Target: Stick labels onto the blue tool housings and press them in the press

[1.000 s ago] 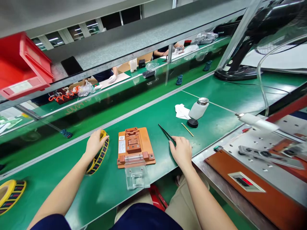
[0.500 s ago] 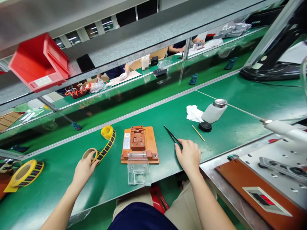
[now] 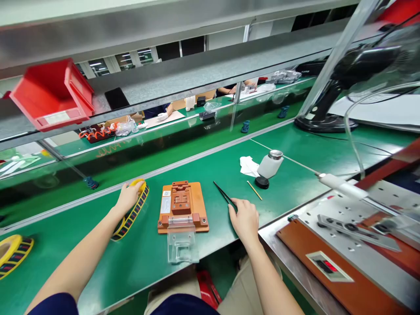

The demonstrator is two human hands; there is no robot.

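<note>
My left hand is closed on the far, curled end of a yellow tape strip with dark labels along it. The near part of that strip is partly hidden behind my forearm. My right hand rests near the bench's front edge, fingers closed around black tweezers that point away and to the left. Between my hands lies an orange-brown fixture with a raised block. Its clear hinged cover is swung toward me, over the bench edge. A second yellow label roll sits at the far left.
Right of the tweezers are a wooden stick, a black cap, a white bottle and white wipes. A metal machine plate borders the right side. Above hangs a shelf with a red bin. Co-workers sit beyond.
My left hand has gone from the tape's near loop to its far curled end. The right hand still holds the tweezers. The view has turned to the right.
</note>
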